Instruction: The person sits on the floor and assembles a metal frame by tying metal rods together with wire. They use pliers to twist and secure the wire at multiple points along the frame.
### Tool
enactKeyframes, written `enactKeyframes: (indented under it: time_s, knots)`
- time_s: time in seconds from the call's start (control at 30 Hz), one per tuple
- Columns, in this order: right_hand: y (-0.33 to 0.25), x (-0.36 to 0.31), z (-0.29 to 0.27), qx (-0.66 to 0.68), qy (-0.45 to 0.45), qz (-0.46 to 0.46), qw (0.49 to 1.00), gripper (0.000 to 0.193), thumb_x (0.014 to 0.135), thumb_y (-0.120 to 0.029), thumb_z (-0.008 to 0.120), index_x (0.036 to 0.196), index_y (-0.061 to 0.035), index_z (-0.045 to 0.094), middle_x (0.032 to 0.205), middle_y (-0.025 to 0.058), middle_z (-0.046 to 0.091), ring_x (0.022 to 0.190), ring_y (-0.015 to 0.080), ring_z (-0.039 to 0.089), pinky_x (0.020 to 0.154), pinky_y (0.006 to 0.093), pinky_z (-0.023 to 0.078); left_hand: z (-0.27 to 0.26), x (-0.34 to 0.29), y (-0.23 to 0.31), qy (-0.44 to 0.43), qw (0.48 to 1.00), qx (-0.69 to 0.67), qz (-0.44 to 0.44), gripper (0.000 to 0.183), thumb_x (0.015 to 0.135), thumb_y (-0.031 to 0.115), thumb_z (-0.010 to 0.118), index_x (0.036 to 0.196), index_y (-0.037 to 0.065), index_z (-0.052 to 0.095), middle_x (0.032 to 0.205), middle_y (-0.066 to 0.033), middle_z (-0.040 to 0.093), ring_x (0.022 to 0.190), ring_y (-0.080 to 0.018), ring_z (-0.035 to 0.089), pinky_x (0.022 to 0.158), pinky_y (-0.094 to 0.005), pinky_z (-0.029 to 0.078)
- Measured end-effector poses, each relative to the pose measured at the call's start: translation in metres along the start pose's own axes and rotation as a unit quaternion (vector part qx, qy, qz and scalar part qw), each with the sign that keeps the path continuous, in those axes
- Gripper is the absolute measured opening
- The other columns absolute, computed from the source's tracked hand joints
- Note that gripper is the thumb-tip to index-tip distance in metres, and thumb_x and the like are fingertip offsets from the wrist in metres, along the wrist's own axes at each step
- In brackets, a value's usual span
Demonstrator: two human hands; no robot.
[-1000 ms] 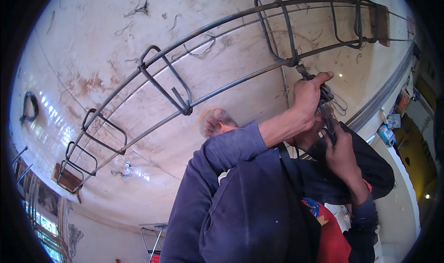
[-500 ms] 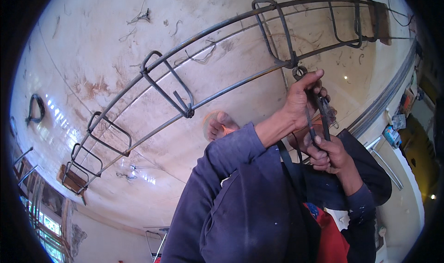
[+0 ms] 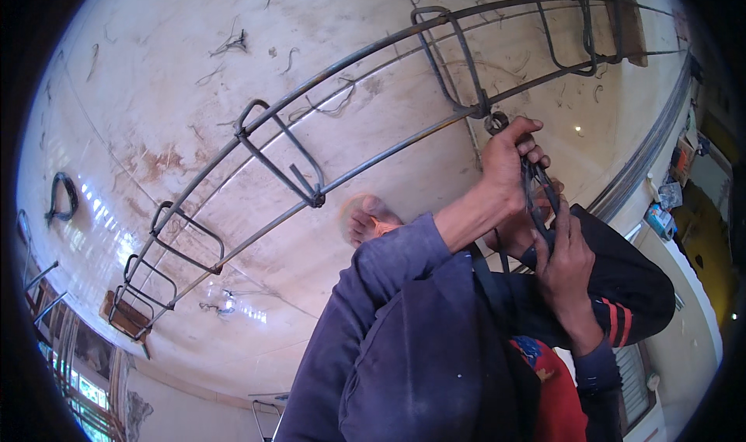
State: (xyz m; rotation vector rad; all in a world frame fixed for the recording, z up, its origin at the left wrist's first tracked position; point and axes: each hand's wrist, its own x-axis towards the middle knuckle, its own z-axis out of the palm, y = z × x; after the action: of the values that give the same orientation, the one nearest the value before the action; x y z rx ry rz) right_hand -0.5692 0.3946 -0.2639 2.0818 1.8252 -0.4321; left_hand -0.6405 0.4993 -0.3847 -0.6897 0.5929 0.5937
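Dark metal pincers (image 3: 538,201) lie between my hands, their round jaws (image 3: 496,122) against a lower bar of the rebar frame (image 3: 386,153), at a corner of a bent stirrup (image 3: 458,60). My left hand (image 3: 509,158) is closed around the pincers just behind the jaws, thumb pointing toward the frame. Lower down, my right hand (image 3: 567,267) grips the handles, its fingers stretched along them. Whatever the jaws hold is too small to make out. Several other rectangular stirrups are fixed along the frame.
The frame's ends rest on a block (image 3: 628,32) at right and another block (image 3: 128,311) at left. Wire scraps (image 3: 231,43) and a coil of dark wire (image 3: 62,197) lie on the pale tiled floor. Long rods (image 3: 649,154) lie along the right; my bare foot (image 3: 369,221) is near the frame.
My right hand has shifted its hold, its fingers now pointing up along the handles. The pincer handles have come closer together. My left hand stays near the jaws.
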Motion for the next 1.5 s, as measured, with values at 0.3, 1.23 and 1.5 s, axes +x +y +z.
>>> enactKeyframes:
  time_s: [0.3, 1.23, 1.5]
  knots:
    - [0.007, 0.029, -0.042, 0.298, -0.233, 0.141, 0.915, 0.039, 0.094, -0.027, 0.053, 0.115, 0.0057, 0.057, 0.065, 0.0106, 0.052, 0.057, 0.0235, 0.057, 0.047, 0.0334, 0.044, -0.019, -0.010, 0.006, -0.034, 0.994, 0.098, 0.041, 0.019, 0.084, 0.025, 0.068, 0.081, 0.013, 0.053, 0.065, 0.0026, 0.044, 0.060, -0.0139, 0.048, 0.068, -0.0310, 0.044]
    - [0.011, 0.007, -0.020, -0.006, -0.133, 0.002, 0.991, 0.062, 0.083, -0.013, 0.064, 0.136, 0.0041, 0.038, 0.101, 0.0218, 0.054, 0.083, 0.0361, 0.062, 0.064, 0.0404, 0.052, 0.006, -0.010, 0.001, 0.029, 0.995, 0.092, -0.022, 0.021, 0.084, 0.026, 0.066, 0.091, 0.009, 0.057, 0.060, 0.0039, 0.037, 0.052, -0.0106, 0.040, 0.053, -0.0290, 0.038]
    - [0.059, 0.013, -0.013, 0.743, -0.336, 0.453, 0.359, 0.053, 0.097, -0.053, 0.038, 0.114, -0.0056, 0.054, 0.065, 0.0018, 0.044, 0.039, 0.0047, 0.030, 0.033, 0.0187, 0.023, -0.017, -0.006, -0.004, -0.082, 0.977, 0.177, 0.084, 0.035, 0.085, 0.042, 0.069, 0.088, 0.010, 0.056, 0.070, 0.0005, 0.051, 0.076, -0.0144, 0.053, 0.067, -0.0316, 0.046]
